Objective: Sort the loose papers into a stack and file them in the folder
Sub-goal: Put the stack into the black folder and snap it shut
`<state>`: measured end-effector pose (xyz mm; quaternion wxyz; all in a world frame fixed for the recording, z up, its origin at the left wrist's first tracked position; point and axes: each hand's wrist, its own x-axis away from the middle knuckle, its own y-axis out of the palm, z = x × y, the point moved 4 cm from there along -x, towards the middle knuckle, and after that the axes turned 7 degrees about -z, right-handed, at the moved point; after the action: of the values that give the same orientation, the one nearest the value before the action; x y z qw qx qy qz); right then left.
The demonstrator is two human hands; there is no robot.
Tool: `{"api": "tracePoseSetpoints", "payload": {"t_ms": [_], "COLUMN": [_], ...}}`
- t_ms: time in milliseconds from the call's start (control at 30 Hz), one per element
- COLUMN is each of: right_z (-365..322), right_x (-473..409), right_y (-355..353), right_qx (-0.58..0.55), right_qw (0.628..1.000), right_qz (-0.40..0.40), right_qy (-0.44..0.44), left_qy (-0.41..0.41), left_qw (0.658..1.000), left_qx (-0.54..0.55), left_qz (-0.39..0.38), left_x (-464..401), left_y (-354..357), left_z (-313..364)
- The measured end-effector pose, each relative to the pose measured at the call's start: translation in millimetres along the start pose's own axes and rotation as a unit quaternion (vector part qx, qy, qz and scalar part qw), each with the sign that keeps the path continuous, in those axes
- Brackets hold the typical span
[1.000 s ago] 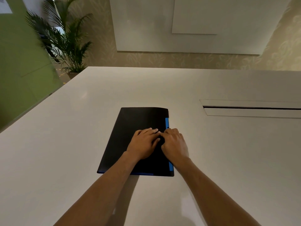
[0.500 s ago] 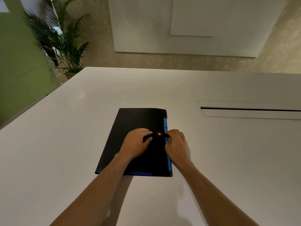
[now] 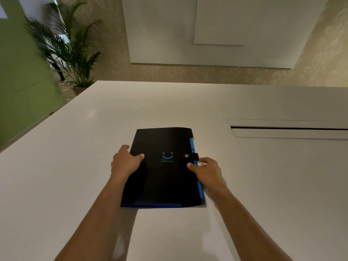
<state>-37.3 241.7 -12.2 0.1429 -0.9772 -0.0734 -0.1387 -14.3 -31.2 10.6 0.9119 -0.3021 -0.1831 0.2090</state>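
A black folder [image 3: 165, 176] with blue edges lies closed on the white table [image 3: 75, 166]. A small blue smile mark sits on its cover, and a strap with a metal snap [image 3: 186, 155] crosses its right edge. My left hand [image 3: 125, 162] grips the folder's left edge, thumb on the cover. My right hand [image 3: 207, 170] holds the right edge just below the strap, thumb on top. No loose papers are visible.
A long recessed slot [image 3: 288, 128] runs across the table to the right of the folder. A potted palm [image 3: 69, 53] stands beyond the far left corner, next to a green wall panel [image 3: 22, 87].
Both hands were together over the strap on the right of the cover. They have moved apart to the folder's left and right edges, and the snap and smile mark now show.
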Motion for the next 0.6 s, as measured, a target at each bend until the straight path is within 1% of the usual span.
{"api": "tracePoseSetpoints", "payload": {"t_ms": [67, 100, 233, 300, 433, 533, 600], "right_z": [-1, -3, -6, -6, 1, 3, 4], "right_x": [-3, -4, -3, 0, -2, -2, -3], "right_y": [-6, -9, -23, -33, -58, -65, -69], "right_qx": [-0.072, -0.096, -0.178, -0.179, -0.232, -0.228, -0.245], "right_qw": [0.997, 0.995, 0.982, 0.980, 0.969, 0.965, 0.958], "right_qz": [0.001, -0.009, -0.051, -0.080, -0.088, -0.127, -0.148], "right_qy": [0.018, 0.023, 0.035, 0.022, 0.022, -0.002, -0.024], "left_qy": [-0.024, -0.031, -0.021, -0.014, 0.006, 0.017, 0.030], "left_qw": [0.993, 0.988, 0.968, 0.958, 0.943, 0.933, 0.929], "left_qx": [0.110, 0.147, 0.244, 0.281, 0.327, 0.353, 0.362], "left_qz": [-0.028, -0.040, -0.058, -0.060, -0.064, -0.063, -0.068], "left_x": [-4, -5, -11, -16, -27, -34, -39], "left_y": [-1, 1, 15, 19, 28, 40, 47], "left_z": [-4, -4, 4, 10, 27, 44, 57]}}
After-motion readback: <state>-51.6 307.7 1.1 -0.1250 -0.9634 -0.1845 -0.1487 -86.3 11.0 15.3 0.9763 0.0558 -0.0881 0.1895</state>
